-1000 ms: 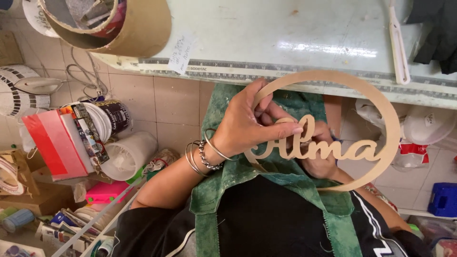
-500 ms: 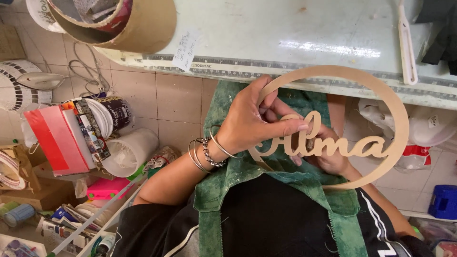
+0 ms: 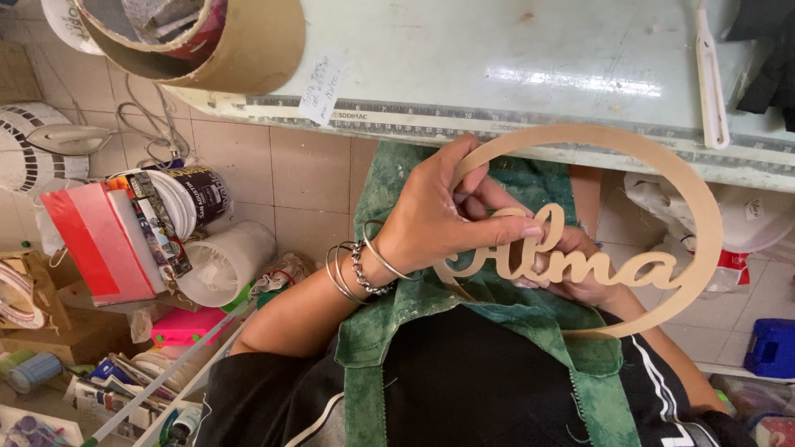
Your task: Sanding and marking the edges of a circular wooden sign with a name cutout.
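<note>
Wooden hoop (image 3: 700, 215) w/ cut script, centre frame, held off desk (image 3: 513, 58): left hand (image 3: 435, 219) grip pinches lettering; right hand (image 3: 580, 269) supports from behind, grip hidden, can't tell.

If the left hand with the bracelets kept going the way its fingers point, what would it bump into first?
The left hand points right along the wooden hoop sign. Its fingers already rest on the cut-out lettering, so they would likely slide along that, then reach the hoop's far rim. Depth is uncertain.

Wooden hoop (image 3: 694, 190) held before the apron (image 3: 497, 331), below the table edge (image 3: 414, 116), cardboard tube (image 3: 240, 50) on the table.
</note>
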